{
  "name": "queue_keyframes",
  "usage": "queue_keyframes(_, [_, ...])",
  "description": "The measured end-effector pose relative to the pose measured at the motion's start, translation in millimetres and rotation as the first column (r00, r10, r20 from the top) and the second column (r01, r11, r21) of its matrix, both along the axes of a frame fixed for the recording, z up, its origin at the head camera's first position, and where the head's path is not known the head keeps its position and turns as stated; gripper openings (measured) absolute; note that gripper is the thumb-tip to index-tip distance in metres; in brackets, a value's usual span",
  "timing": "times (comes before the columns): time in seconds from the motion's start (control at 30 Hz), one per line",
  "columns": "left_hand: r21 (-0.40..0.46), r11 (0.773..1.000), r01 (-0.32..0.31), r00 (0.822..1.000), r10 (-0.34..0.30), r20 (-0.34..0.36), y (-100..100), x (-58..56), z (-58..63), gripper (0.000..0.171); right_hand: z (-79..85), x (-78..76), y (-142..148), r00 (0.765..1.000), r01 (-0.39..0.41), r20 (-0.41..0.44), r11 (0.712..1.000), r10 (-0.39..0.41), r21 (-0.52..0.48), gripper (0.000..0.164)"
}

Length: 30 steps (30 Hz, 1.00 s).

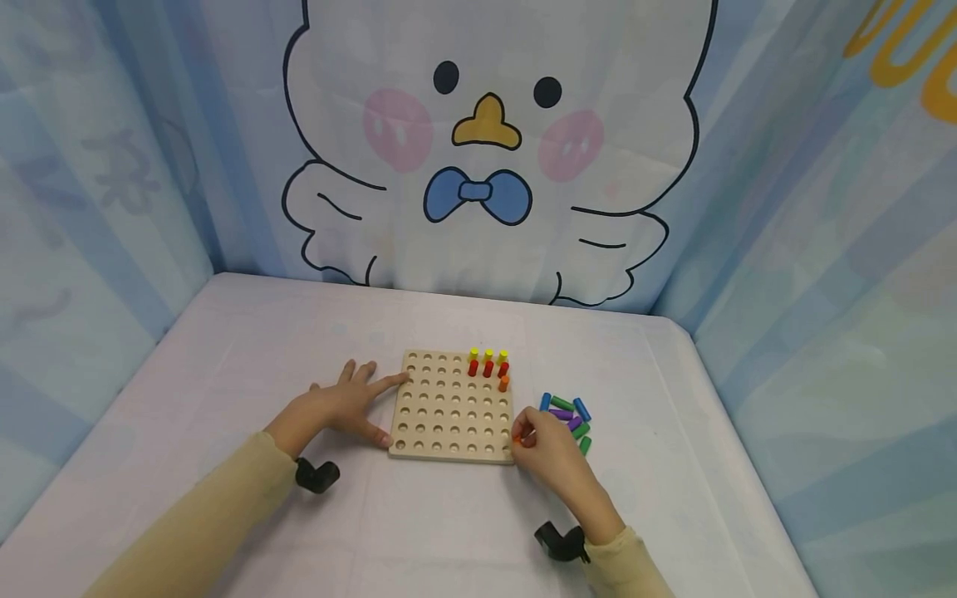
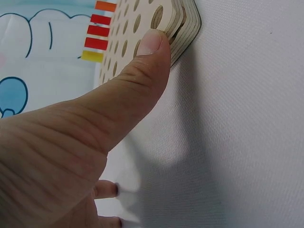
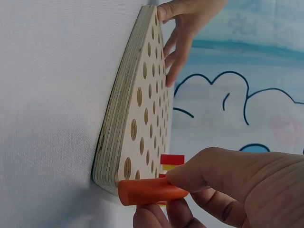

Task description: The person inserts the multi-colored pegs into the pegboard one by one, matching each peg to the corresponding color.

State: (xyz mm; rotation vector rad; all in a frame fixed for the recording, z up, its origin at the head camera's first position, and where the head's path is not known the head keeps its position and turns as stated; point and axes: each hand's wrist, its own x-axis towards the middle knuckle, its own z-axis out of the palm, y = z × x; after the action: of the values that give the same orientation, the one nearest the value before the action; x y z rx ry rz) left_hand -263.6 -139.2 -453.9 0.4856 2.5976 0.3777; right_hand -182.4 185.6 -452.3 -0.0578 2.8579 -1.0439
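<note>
Probably light, stiff orange peg (image 3: pixel 149 192), gripped best by one end | right hand (image 1: pixel 552 450) pinches it, pegboard (image 1: pixel 460 406) near-right corner | left hand (image 1: pixel 340 407) outspread, touching left edge

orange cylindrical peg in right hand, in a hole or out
Out; the right hand pinches the orange cylindrical peg, its free end fully visible.

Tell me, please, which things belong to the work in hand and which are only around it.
Work: wooden board; orange peg in the right hand; standing pegs; probably the loose pegs.
Only around: tablecloth; cartoon backdrop; black wrist devices.
</note>
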Motion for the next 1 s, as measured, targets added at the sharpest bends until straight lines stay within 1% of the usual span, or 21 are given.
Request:
queue_keyframes(0.2, [-0.004, 1.000, -0.001, 1.000, 0.001, 0.004, 0.3, -2.8, -5.1, 0.112, 2.5, -3.7, -3.2, 1.000, 0.007, -0.009, 1.000, -0.007, -0.021, 0.016])
queue_keyframes(0.5, [-0.004, 1.000, 0.003, 1.000, -0.003, 0.001, -0.3, 0.6, 0.8, 0.112, 4.9, -15.8, -9.5, 0.998, 0.048, -0.037, 0.999, -0.049, -0.022, 0.015])
queue_keyframes(0.73, [-0.001, 1.000, 0.000, 1.000, 0.000, 0.002, 0.0, 0.9, -0.5, 0.112, 5.3, -23.5, -12.5, 0.995, 0.060, -0.078, 0.998, -0.061, -0.016, 0.014])
queue_keyframes(0.83, [-0.002, 1.000, -0.006, 1.000, 0.006, 0.003, -0.2, 0.6, -0.5, 0.112, 5.1, -27.5, -13.6, 0.992, 0.063, -0.109, 0.998, -0.065, -0.022, 0.013])
queue_keyframes(1.0, [0.006, 1.000, -0.006, 1.000, 0.006, 0.006, -0.1, 0.9, -0.2, 0.112, 4.4, -35.7, -16.0, 0.987, 0.097, -0.124, 0.995, -0.100, -0.031, 0.013])
